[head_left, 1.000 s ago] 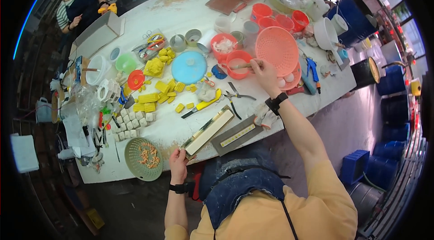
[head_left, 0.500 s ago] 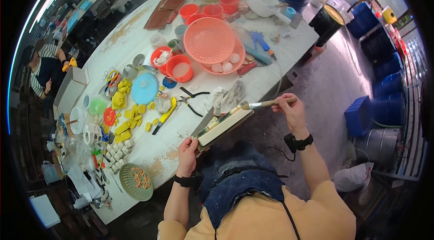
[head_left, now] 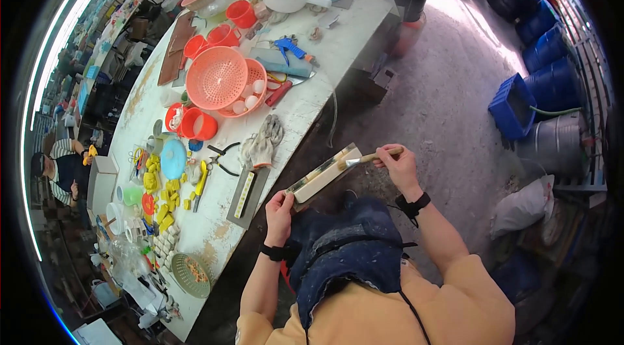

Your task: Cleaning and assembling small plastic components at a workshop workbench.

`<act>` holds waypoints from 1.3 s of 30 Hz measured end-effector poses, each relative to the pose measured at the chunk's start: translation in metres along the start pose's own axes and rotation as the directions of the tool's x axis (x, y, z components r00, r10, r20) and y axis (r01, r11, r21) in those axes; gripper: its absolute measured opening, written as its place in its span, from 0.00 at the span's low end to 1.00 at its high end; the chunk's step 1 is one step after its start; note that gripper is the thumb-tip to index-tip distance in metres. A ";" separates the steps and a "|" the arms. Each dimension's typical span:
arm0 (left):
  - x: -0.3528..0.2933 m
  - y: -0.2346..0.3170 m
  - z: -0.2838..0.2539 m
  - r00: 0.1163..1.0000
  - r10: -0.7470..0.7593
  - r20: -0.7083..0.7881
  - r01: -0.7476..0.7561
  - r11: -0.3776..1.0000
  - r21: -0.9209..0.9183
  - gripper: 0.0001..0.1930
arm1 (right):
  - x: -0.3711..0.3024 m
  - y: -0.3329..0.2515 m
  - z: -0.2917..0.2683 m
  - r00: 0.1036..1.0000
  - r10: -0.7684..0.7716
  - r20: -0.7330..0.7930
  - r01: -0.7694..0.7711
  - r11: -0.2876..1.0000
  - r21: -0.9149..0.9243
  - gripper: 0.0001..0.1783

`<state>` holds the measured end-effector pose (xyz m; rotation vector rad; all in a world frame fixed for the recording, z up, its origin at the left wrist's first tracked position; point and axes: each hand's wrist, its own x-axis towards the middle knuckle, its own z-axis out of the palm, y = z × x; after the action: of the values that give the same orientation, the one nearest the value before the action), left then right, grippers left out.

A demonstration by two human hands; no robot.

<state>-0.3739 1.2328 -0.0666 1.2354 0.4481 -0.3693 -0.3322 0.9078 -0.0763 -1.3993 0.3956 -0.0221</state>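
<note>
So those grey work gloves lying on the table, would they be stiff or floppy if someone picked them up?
Probably floppy: the gloves lie crumpled, with fingers bent loosely across each other. They look like knitted fabric, so likely light and easy to pinch, not slippery. They lie flat near the table edge, so a push would more likely slide or bunch them than roll them.

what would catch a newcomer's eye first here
Centre frame, the left hand holds a long pale mould off the table edge while the right hand brushes its far end with a small brush. Behind, on the white table, an upturned orange colander stands out, with grey gloves nearer the person.
</note>
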 end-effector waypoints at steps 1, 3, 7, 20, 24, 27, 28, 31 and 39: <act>-0.002 -0.001 0.003 1.000 -0.001 -0.001 0.001 1.000 0.007 0.10 | -0.002 -0.002 -0.003 1.000 0.003 -0.002 -0.003 1.000 0.007 0.10; -0.004 -0.003 0.008 1.000 0.001 -0.002 -0.001 0.999 0.043 0.10 | -0.007 -0.005 -0.006 1.000 0.013 0.010 -0.013 1.000 -0.022 0.10; -0.005 -0.010 0.005 0.997 0.070 0.032 -0.073 0.992 0.104 0.10 | -0.037 -0.025 0.034 0.961 0.033 0.276 -0.081 0.983 0.164 0.09; -0.016 0.006 -0.010 0.966 0.258 0.032 -0.250 0.887 0.389 0.09 | -0.005 -0.009 0.063 0.969 0.093 0.228 -0.093 0.996 -0.013 0.14; -0.017 0.004 -0.015 0.965 0.263 0.002 -0.233 0.848 0.476 0.09 | -0.022 -0.021 0.098 0.927 0.098 0.361 -0.128 0.990 0.060 0.13; -0.021 0.005 -0.023 0.961 0.275 -0.020 -0.236 0.858 0.455 0.09 | -0.009 -0.015 0.096 0.928 0.068 0.366 -0.046 0.996 -0.071 0.13; -0.023 0.005 -0.027 0.955 0.294 -0.029 -0.251 0.862 0.440 0.09 | 0.000 -0.009 0.090 0.947 0.074 0.314 -0.054 0.996 -0.073 0.13; -0.031 0.010 -0.035 0.949 0.309 -0.063 -0.256 0.871 0.418 0.09 | 0.036 0.007 0.057 0.989 0.033 0.142 0.002 0.972 -0.236 0.14; -0.035 0.000 -0.059 0.970 0.226 -0.092 -0.187 0.930 0.315 0.10 | 0.042 -0.006 0.056 0.998 -0.024 0.058 0.044 0.928 -0.370 0.15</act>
<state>-0.4108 1.2902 -0.0641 1.5992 0.3725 -0.1825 -0.2753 0.9498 -0.0745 -1.7784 0.3427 0.0647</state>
